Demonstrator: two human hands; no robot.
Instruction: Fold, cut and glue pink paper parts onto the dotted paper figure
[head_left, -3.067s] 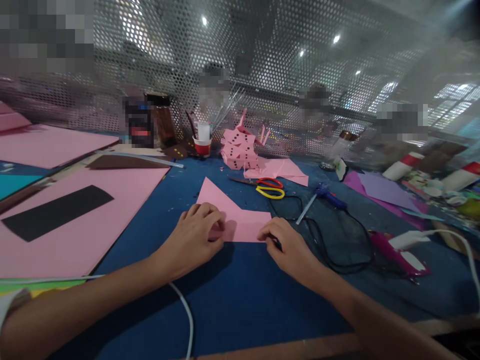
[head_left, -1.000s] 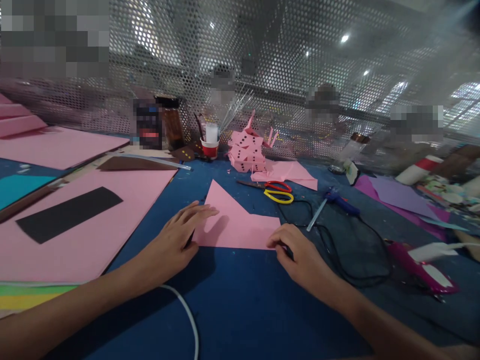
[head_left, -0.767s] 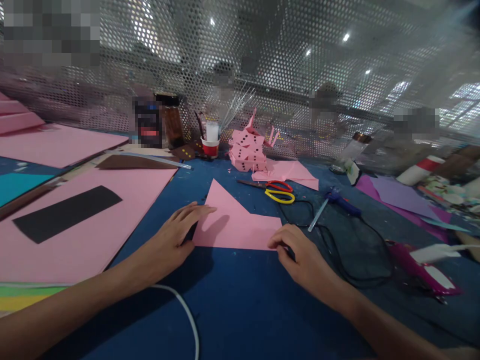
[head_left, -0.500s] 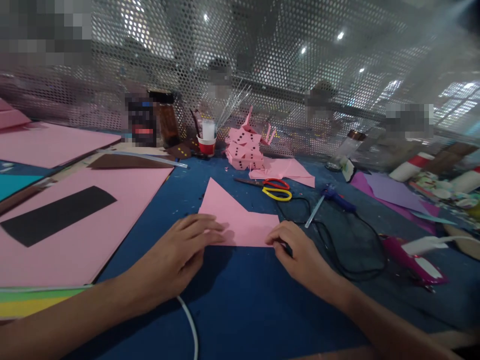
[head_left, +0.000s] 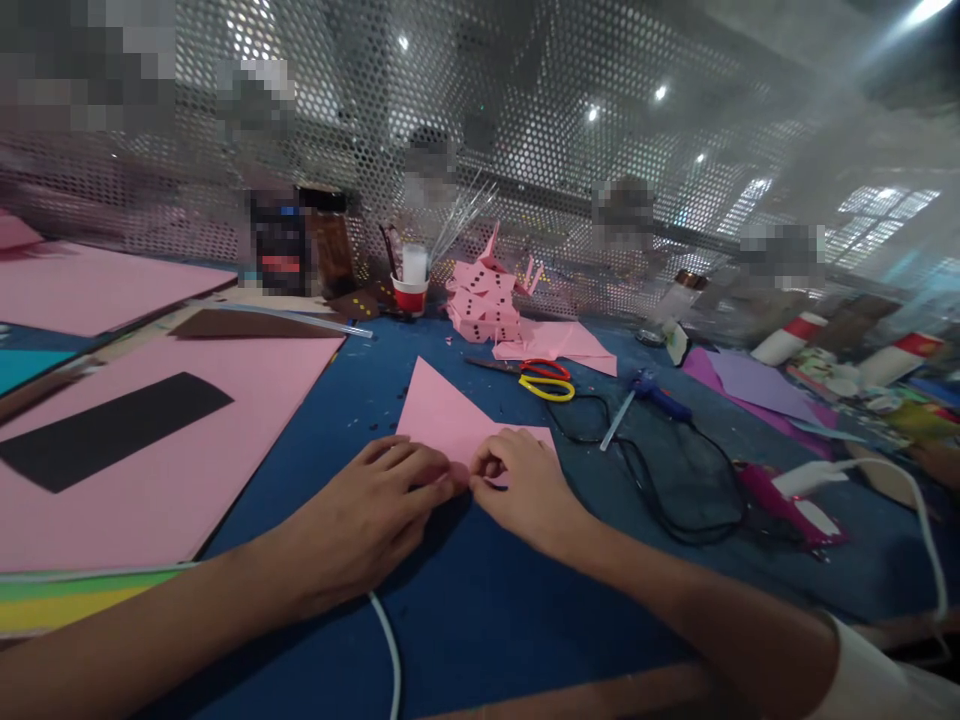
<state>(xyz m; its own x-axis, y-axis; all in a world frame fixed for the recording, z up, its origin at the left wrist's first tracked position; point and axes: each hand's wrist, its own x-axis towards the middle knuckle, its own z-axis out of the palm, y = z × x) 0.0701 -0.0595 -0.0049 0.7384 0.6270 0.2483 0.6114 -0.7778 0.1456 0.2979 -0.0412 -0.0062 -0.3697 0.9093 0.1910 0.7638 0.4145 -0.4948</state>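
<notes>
A pink sheet of paper (head_left: 442, 408) with a pointed upper left corner lies on the blue table. My left hand (head_left: 386, 510) rests on its lower left edge, fingers bent together and pressed on the paper. My right hand (head_left: 525, 490) is at the middle of the lower edge, its thumb and fingertips pinched at the paper, close to my left fingertips. Both hands cover part of that edge. Just behind the paper lie scissors (head_left: 546, 381) with red and yellow handles.
A blue glue gun (head_left: 660, 395) with a black cable lies at right. A dotted pink paper model (head_left: 486, 305) and a red-white cup (head_left: 410, 296) stand behind. Large pink sheets (head_left: 277, 400) lie at left, a magenta device (head_left: 784, 505) at right.
My right hand has moved left along the paper's lower edge, from its right corner to near my left hand. My left hand has shifted slightly right. The view has turned a little.
</notes>
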